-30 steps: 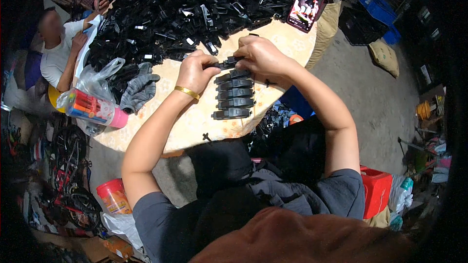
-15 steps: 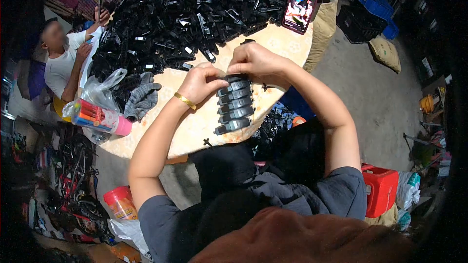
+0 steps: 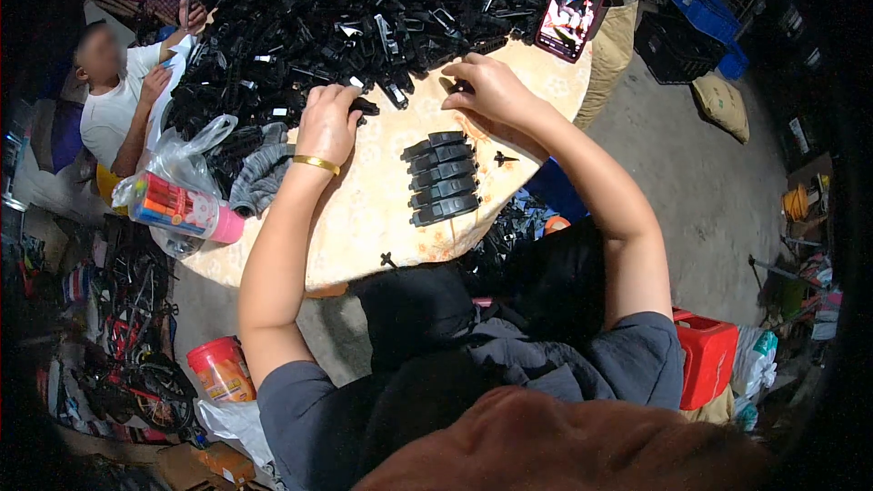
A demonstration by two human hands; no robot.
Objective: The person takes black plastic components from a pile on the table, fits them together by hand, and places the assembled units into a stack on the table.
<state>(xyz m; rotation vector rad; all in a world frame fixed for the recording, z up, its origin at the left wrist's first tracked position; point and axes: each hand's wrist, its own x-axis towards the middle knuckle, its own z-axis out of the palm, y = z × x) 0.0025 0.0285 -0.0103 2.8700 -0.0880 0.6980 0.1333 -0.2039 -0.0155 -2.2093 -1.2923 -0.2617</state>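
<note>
Both hands reach over a pale patterned tabletop (image 3: 364, 227). My left hand (image 3: 325, 130), a gold bangle on its wrist, is at the near edge of a big heap of black plastic parts (image 3: 364, 9). Its fingers are closed on a black plastic part (image 3: 366, 106), which sticks out past the thumb. Farther right, my right hand (image 3: 491, 89) has its thumb and fingers curled round a small dark part (image 3: 462, 86), mostly hidden. Between and nearer than the hands, several matching black clip-like pieces (image 3: 444, 180) lie side by side in a neat column.
A phone (image 3: 571, 14) playing video stands at the table's far right. Small black cross-shaped bits (image 3: 505, 159) lie beside the column. A pen-filled cup (image 3: 186, 209), a plastic bag (image 3: 186, 159) and grey gloves (image 3: 264, 168) are at the left. Another person (image 3: 118, 91) sits beyond them.
Both hands have left the column's far end. My left hand has moved left to the heap and my right hand slightly right and away from me, so the whole column shows.
</note>
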